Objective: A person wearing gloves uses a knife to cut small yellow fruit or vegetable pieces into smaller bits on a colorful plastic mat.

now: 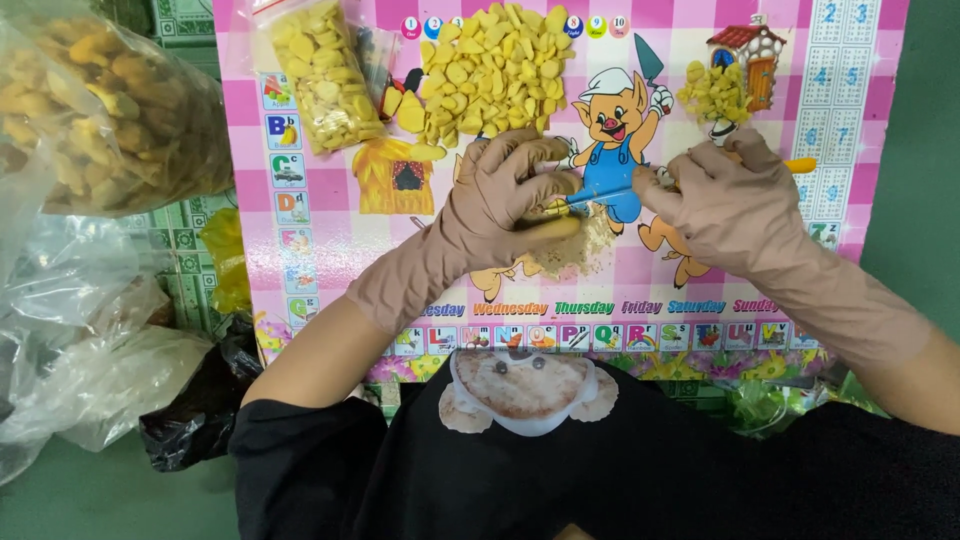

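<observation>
At the bottom of the frame we see our own black shirt (620, 470) with a pale monkey-face patch, and both bare forearms rising from it into long brownish gloves. Our left hand (515, 185), a little left of the centre, is curled around a yellow piece (548, 229) that pokes out below its fingers, pressing it down on the pink checked play mat (780, 275) covering the desk. Our right hand (735, 195), right of centre, is clenched on a small knife: its yellow handle (802, 165) sticks out past the hand on the right, and the thin blade (600, 197) runs leftward to meet the held piece. Just under the blade lies a small heap of pale crumbs and shavings (585, 250).

Further up the mat, at top centre, lies a broad pile of yellow cut chunks (490, 70), and a smaller heap of yellow bits (715, 92) sits to the upper right, just above our right hand. At upper left of the mat lies a clear packet filled with yellow pieces (322, 75).

Off the mat, in the upper left corner of the frame, bulges a large clear bag of darker yellow-brown pieces (110, 110). Below it lie crumpled clear plastic bags (90, 340), with a black plastic bag (200, 410) beside our left elbow
</observation>
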